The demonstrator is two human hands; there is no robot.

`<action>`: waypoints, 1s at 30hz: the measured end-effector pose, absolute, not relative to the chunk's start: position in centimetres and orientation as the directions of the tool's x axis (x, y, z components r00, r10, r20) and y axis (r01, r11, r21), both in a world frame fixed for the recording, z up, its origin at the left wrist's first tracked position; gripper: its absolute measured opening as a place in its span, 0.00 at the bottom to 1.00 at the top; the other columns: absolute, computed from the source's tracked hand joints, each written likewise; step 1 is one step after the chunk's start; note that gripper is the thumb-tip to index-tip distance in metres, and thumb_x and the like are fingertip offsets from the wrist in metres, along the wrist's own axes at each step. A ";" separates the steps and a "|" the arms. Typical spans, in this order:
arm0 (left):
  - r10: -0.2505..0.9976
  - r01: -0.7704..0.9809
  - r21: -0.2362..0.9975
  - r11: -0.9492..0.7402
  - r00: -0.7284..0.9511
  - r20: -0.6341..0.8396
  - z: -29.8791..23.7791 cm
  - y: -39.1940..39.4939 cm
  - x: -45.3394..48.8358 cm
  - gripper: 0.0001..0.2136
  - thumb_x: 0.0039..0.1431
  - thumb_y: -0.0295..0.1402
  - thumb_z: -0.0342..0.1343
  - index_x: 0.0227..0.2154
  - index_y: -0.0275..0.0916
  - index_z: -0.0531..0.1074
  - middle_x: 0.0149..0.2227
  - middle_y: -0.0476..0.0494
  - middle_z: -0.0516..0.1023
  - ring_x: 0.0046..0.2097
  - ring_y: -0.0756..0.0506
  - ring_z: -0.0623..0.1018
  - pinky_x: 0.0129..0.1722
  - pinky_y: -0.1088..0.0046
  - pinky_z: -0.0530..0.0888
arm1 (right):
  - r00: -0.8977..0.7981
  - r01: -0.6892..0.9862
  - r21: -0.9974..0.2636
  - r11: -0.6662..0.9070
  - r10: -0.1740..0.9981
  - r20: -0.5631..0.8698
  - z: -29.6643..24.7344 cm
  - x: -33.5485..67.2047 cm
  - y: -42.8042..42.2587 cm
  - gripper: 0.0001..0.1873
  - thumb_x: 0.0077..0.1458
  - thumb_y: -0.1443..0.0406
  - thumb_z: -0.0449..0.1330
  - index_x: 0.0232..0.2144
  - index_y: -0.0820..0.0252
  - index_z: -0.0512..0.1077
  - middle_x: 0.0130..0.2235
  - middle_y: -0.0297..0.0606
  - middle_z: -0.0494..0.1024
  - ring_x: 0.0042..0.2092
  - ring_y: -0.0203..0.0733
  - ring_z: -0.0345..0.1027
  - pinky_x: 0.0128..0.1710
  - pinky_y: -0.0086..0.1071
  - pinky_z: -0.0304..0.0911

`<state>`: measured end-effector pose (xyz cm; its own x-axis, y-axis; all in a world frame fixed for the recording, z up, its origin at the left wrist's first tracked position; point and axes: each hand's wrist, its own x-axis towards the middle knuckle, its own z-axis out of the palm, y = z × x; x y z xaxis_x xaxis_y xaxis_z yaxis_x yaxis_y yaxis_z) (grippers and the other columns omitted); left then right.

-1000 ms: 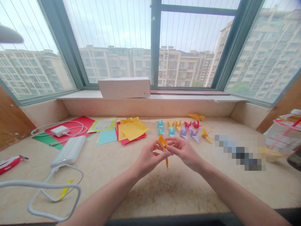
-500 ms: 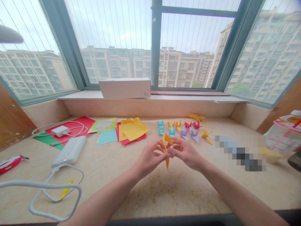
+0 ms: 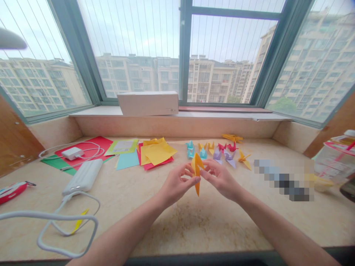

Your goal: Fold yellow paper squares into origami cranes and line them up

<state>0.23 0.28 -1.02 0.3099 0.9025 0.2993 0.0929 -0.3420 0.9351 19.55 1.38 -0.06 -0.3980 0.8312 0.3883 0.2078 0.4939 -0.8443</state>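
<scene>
A yellow-orange piece of folded origami paper [image 3: 197, 166] is held above the table in front of me, its narrow point hanging down. My left hand [image 3: 181, 180] pinches it from the left, thumb in front and fingers behind. At its right edge, my right hand [image 3: 217, 175] grips with bent fingers, some of them hidden behind the paper. Just beyond the hands stand finished paper cranes: blue ones [image 3: 203, 153], red ones [image 3: 231, 147], purple ones [image 3: 229, 156] and a yellow one [image 3: 244, 159].
Left of the hands lie yellow paper sheets [image 3: 158, 152] over red ones, and a light blue sheet [image 3: 127, 161]. A white power bank [image 3: 83, 177] with a looping cable [image 3: 66, 255] is nearer me. At right are a blurred-out object [image 3: 283, 181] and a clear plastic container [image 3: 334, 159].
The upper part of the folded paper, bent over to the right before, now stands straighter and looks broader. My right thumb has drawn slightly away from my left thumb.
</scene>
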 end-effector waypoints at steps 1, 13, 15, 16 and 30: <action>0.900 0.100 0.931 -0.350 0.311 0.305 -1.0 0.3 0.2 0.13 0.56 0.40 0.62 0.38 0.37 0.72 0.40 0.41 0.77 0.41 0.45 0.77 0.35 0.71 0.77 | -0.370 0.263 -0.797 0.544 0.820 0.438 -0.1 19.5 1.3 0.14 0.61 0.59 0.58 0.46 0.57 0.75 0.46 0.43 0.74 0.39 0.41 0.70 0.36 0.34 0.67; 0.876 0.186 0.877 -0.442 0.298 0.379 -1.7 0.2 0.5 0.10 0.56 0.34 0.61 0.39 0.38 0.69 0.54 0.36 0.72 0.43 0.44 0.78 0.37 0.68 0.80 | -0.278 0.502 -0.503 0.704 0.682 0.677 -1.0 18.6 0.7 0.10 0.55 0.72 0.56 0.38 0.56 0.72 0.39 0.40 0.79 0.41 0.46 0.72 0.41 0.37 0.66; 0.877 0.187 0.877 -0.443 0.294 0.380 -1.8 0.2 0.6 0.10 0.55 0.32 0.61 0.39 0.38 0.68 0.56 0.36 0.71 0.44 0.44 0.78 0.37 0.68 0.80 | -0.279 0.521 -0.493 0.696 0.685 0.673 -1.0 18.5 0.5 0.09 0.54 0.72 0.56 0.37 0.56 0.71 0.39 0.40 0.79 0.40 0.47 0.73 0.40 0.37 0.66; 0.876 0.190 0.875 -0.445 0.295 0.382 -1.8 0.2 0.6 0.11 0.55 0.32 0.61 0.39 0.39 0.67 0.56 0.36 0.70 0.44 0.44 0.78 0.37 0.68 0.80 | -0.279 0.527 -0.491 0.694 0.687 0.671 -1.1 18.4 0.4 0.09 0.54 0.72 0.57 0.37 0.56 0.71 0.39 0.39 0.79 0.40 0.47 0.73 0.40 0.37 0.66; 0.867 0.239 0.845 -0.478 0.283 0.411 -1.7 0.0 0.8 0.19 0.58 0.28 0.55 0.53 0.40 0.63 0.52 0.36 0.74 0.48 0.42 0.79 0.42 0.66 0.79 | -0.268 0.631 -0.457 0.627 0.729 0.630 -2.0 18.4 0.6 0.12 0.62 0.58 0.56 0.43 0.58 0.72 0.39 0.42 0.82 0.38 0.48 0.76 0.36 0.36 0.66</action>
